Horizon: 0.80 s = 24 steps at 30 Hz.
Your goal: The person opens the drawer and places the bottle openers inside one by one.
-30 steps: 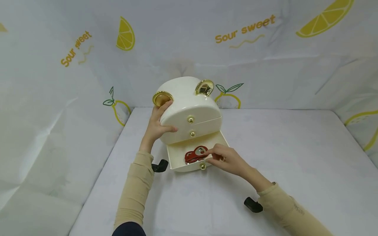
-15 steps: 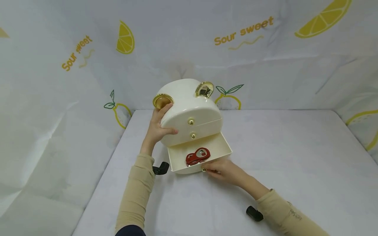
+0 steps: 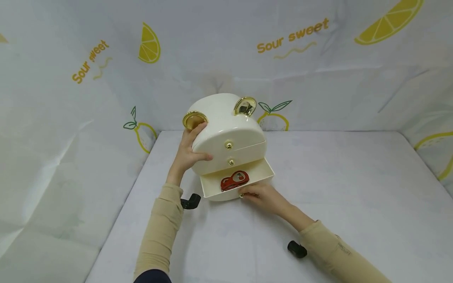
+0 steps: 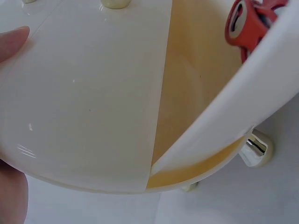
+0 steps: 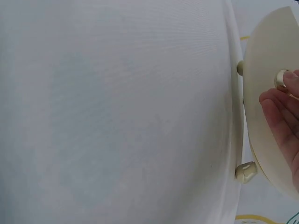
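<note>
A cream drawer box [image 3: 221, 105] with two gold ears stands on the table, its bottom drawer [image 3: 211, 184] pulled part way out. Inside that drawer lies a red looped object [image 3: 234, 181] with a pale oval part; its kind cannot be told. My left hand [image 3: 185, 151] grips the box's left side, thumb across the front and fingers up by the left ear [image 3: 194, 119]. Low at the drawer front, my right hand [image 3: 263, 198] pinches the small gold knob [image 5: 281, 80] between thumb and fingers.
Two upper drawer fronts with gold knobs [image 3: 229, 145] are closed. Short feet [image 5: 246, 172] hold the box off the white tabletop [image 3: 336, 177]. Behind it hangs a lemon-printed sheet [image 3: 219, 47]. Black camera pieces [image 3: 297, 249] sit near both wrists.
My right hand has left the red object, taken hold of the drawer knob, and pushed the drawer slightly inward. My left hand keeps its place on the box.
</note>
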Available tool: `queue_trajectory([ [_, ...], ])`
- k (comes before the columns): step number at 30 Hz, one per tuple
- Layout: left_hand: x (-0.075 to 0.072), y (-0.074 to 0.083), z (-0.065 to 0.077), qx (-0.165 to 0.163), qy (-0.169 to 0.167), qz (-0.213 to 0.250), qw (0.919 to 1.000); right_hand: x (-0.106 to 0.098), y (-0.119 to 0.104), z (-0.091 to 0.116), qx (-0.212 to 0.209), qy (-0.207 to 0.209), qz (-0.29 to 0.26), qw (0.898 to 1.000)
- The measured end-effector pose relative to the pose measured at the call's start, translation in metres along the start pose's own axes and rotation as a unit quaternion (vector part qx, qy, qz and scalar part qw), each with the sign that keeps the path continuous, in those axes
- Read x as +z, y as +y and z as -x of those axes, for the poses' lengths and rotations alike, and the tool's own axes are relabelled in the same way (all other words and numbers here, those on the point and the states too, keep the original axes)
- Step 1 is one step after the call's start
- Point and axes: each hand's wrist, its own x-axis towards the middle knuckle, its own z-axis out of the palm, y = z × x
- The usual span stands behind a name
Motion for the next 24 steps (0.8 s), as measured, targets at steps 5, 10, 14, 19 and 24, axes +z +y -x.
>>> queue_trajectory([
  [5,0.0,0.0,0.0,-0.001,-0.004,-0.005,1.0,0.002,0.002,-0.012,0.021,0.02,0.018,0.999],
  [10,-0.001,-0.003,-0.001,-0.011,-0.006,-0.011,0.9999,0.005,0.005,-0.023,0.04,0.027,0.02,0.999],
  [14,-0.002,-0.015,-0.003,-0.008,-0.003,-0.015,0.9998,0.008,0.008,-0.03,0.057,0.033,0.007,0.998],
  [19,-0.002,-0.033,-0.007,0.015,0.003,-0.022,0.9996,0.014,0.013,-0.039,0.043,0.055,0.024,0.997],
  [24,-0.002,-0.033,-0.008,0.015,0.002,-0.014,0.9998,0.016,0.014,-0.045,0.062,0.059,0.03,0.996],
])
